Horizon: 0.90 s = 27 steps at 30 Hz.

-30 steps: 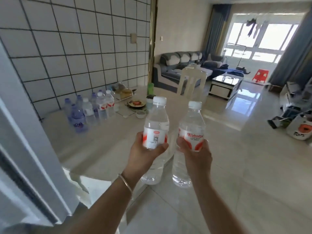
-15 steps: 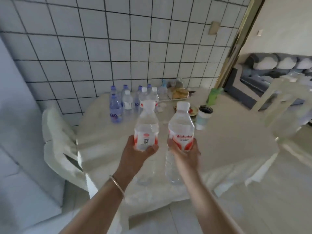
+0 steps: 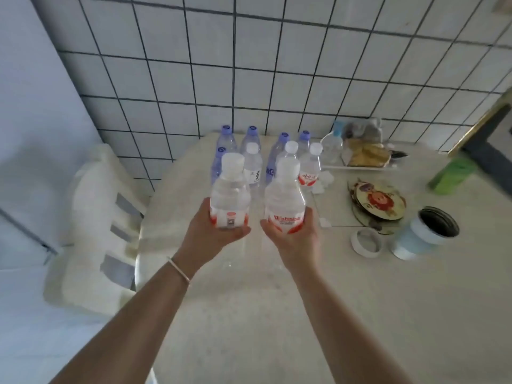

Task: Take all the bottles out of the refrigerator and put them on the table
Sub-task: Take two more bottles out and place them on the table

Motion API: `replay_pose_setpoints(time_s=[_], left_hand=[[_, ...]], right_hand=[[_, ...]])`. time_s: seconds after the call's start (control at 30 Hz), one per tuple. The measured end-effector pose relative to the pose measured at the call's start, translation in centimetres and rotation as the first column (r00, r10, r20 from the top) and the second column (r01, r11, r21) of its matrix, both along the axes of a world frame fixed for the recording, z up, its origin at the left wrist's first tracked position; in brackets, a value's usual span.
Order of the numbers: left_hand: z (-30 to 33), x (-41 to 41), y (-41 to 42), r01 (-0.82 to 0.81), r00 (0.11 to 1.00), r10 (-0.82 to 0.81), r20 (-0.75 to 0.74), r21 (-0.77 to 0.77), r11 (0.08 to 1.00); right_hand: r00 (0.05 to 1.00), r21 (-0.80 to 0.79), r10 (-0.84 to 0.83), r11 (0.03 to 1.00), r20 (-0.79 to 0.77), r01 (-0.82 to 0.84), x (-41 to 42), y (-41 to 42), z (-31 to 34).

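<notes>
My left hand (image 3: 206,238) grips a clear water bottle (image 3: 230,194) with a white cap and red label, upright above the table (image 3: 277,314). My right hand (image 3: 295,236) grips a second bottle of the same kind (image 3: 284,195) just beside it. Both bottles hang over the table's near-left part, their bases hidden behind my hands. Behind them, near the tiled wall, stands a group of several bottles (image 3: 263,159), some with blue caps, some with white caps.
A white chair (image 3: 94,217) stands at the table's left edge. On the right lie a round decorated plate (image 3: 378,203), a roll of tape (image 3: 365,242), a pale blue cup (image 3: 424,234), a green box (image 3: 453,174) and a tray of food (image 3: 363,155).
I have walked up to the table; the view has turned from the living room down onto the tabletop. Both hands still hold their bottles, now over the table near the bottle group.
</notes>
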<state>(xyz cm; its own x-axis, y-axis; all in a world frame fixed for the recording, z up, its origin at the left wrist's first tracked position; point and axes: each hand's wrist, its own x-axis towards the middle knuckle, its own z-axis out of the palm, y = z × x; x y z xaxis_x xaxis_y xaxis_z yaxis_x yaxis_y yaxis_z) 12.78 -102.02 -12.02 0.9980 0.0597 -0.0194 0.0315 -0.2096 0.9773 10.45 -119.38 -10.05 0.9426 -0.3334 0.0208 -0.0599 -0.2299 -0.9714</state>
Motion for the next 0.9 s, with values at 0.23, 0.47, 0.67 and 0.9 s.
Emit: replay_pose_setpoints(time_s=[0.23, 0.47, 0.67, 0.9], left_hand=[[-4.4, 8.0, 2.1, 0.034, 0.997, -0.029, -0.071, 0.069, 0.997], [-7.8, 12.4, 2.4, 0.049, 0.994, -0.047, -0.095, 0.014, 0.999], [-9.7, 14.3, 2.8, 0.042, 0.993, -0.04, -0.109, 0.017, 0.999], [-12.0, 15.0, 3.2, 0.043, 0.988, -0.036, -0.154, 0.042, 0.998]], right_hand=[[0.997, -0.054, 0.062, 0.996, -0.05, -0.065, 9.9, 2.1, -3.8], [0.996, -0.113, 0.014, 0.993, -0.092, -0.024, 14.4, 3.6, -7.1], [0.989, -0.128, -0.016, 0.992, -0.145, -0.003, 16.2, 3.5, -9.1], [0.986, -0.171, -0.034, 0.985, -0.166, 0.005, 16.5, 3.9, -10.1]])
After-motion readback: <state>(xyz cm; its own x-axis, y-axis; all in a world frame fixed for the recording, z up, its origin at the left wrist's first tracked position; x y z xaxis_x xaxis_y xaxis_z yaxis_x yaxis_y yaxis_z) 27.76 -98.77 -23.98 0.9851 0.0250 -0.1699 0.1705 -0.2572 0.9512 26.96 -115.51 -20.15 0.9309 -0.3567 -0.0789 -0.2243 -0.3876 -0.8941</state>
